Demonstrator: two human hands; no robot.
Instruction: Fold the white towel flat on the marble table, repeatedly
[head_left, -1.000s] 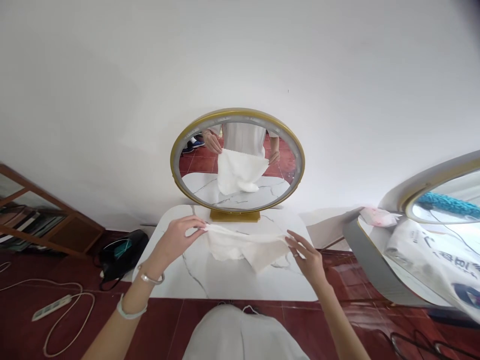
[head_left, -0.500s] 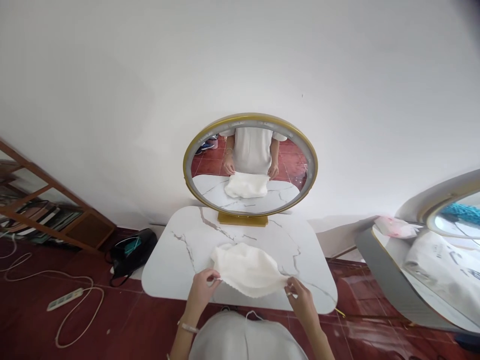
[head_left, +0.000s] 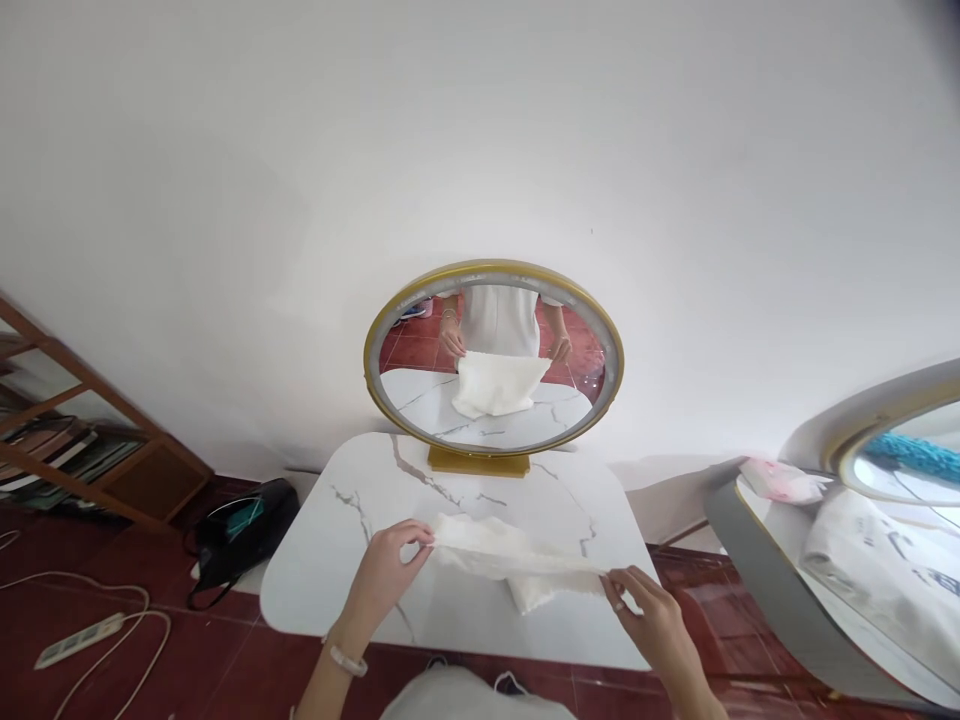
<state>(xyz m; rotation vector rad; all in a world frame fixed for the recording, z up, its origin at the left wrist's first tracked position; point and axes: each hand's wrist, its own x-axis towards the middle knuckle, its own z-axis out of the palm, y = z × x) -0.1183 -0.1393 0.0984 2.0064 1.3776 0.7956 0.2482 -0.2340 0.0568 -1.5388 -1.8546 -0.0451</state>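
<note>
A white cloth (head_left: 506, 555) is stretched out just above a white marble-patterned table (head_left: 375, 490). My left hand (head_left: 382, 575) pinches its left corner, fingers closed on the fabric. My right hand (head_left: 652, 615) pinches the right corner near the table's front right edge. The cloth's lower part hangs down and touches the tabletop. A round gold-framed mirror (head_left: 493, 360) stands at the back of the table and reflects the cloth and both hands.
A black bag (head_left: 240, 530) lies on the red tiled floor left of the table. A power strip with a cable (head_left: 75, 640) lies further left, below a wooden shelf (head_left: 67, 440). At the right stand another mirror and a table with a pink pack (head_left: 780, 482).
The cloth lay spread flat on the table half a second ago; both hands have lifted it by its corners and pulled it taut. The view has shifted slightly.
</note>
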